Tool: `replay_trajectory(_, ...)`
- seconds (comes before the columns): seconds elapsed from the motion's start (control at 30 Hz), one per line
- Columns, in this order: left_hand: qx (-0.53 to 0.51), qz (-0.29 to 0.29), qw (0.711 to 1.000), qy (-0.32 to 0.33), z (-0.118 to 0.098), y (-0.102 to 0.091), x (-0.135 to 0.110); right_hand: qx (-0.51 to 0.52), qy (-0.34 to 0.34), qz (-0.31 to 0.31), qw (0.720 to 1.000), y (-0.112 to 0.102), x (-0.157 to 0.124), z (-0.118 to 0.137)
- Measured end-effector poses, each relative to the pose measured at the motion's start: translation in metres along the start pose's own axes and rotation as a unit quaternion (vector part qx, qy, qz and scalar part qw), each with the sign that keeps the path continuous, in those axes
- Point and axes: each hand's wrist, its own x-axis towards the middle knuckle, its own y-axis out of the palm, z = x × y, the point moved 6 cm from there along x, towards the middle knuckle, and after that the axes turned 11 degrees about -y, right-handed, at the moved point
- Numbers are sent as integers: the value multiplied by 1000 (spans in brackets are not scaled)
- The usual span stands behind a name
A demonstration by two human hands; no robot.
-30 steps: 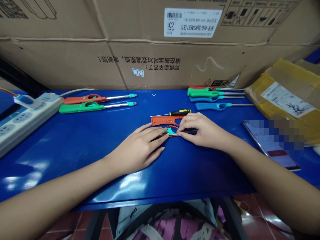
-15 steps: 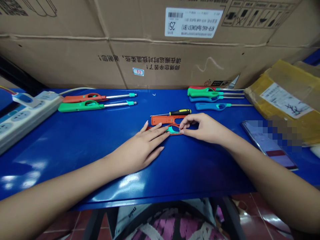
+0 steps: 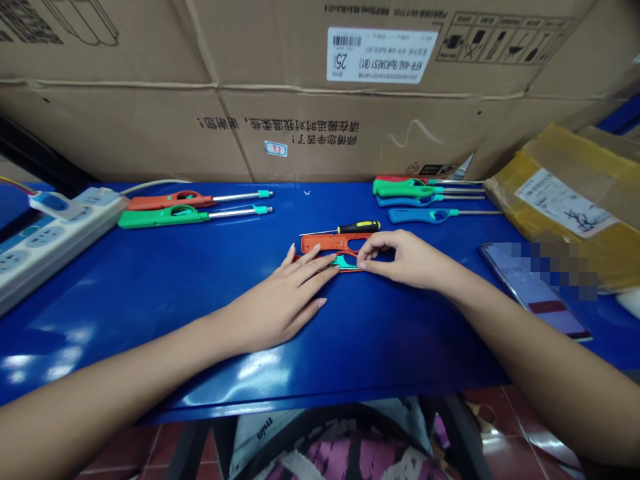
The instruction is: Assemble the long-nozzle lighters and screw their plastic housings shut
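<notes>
On the blue table lies the orange lower half-shell of a stick lighter (image 3: 352,269), with a teal trigger (image 3: 346,262) sitting in it. My left hand (image 3: 283,300) lies over the shell's left end, fingers stretched out and holding it down. At the shell's right end my right hand (image 3: 400,259) pinches with thumb and fingers; what sits between the tips is too small to make out. Just behind is the other orange half-shell (image 3: 320,244), its inside up, partly covered by my right fingers. A black and yellow screwdriver (image 3: 359,227) rests behind that.
Two stick lighters, orange (image 3: 170,201) and green (image 3: 160,217), lie at the left beside a white power strip (image 3: 60,230). Several more lighters (image 3: 420,215) are at the back right, near a taped parcel (image 3: 565,200) and a phone (image 3: 535,290). A large carton (image 3: 280,100) stands behind.
The camera view has shifted slightly. Both hands keep nearly the same place on the lighter shell, with my right fingertips moved only a little.
</notes>
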Motion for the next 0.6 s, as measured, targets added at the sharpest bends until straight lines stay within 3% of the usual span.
replay_trajectory(0.1,-49,-17,999,-15,4,-6,2,-5,3,-2,1000,0,-1,1)
replay_trajectory(0.23,-149,-117,980,-65,20,-26,5,-14,4,0,1000,0,-1,2)
replay_trajectory(0.37,-148,-174,967,-116,39,-40,7,-14,6,-1,1000,0,-1,2)
replay_trajectory(0.6,-141,-91,977,-135,56,-35,14,-14,4,-5,1000,-1,-1,1)
